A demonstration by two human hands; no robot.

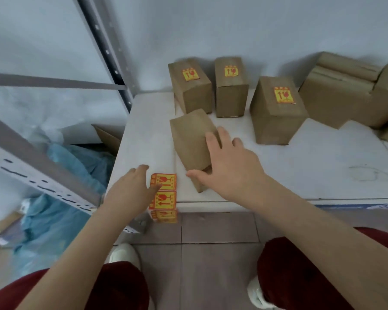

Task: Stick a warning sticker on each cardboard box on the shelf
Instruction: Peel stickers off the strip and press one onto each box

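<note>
The left hand [130,189], fingers open, touches the sticker strip [165,199] overhanging the shelf [300,175] edge while the right hand [231,168] rests spread on the unlabelled box [188,135] near the front; a careless pull could drop the strip or skid the box

the only signs here are yellow warning stickers printed in red. each shows a wine-glass symbol beside upward arrows, with a row of small red characters along one edge, too blurred to read. one sticker [190,74] stands on top of the back left box [193,97], a second sticker [231,71] on the middle box [232,99] beside it, and a third sticker [283,95] on the right box [276,124]. a sticker strip [165,194] lies over the front edge of the shelf [300,171], showing three of the same signs turned sideways. a blue band [356,206] along that edge bears pale marks, perhaps print, not legible.
</note>
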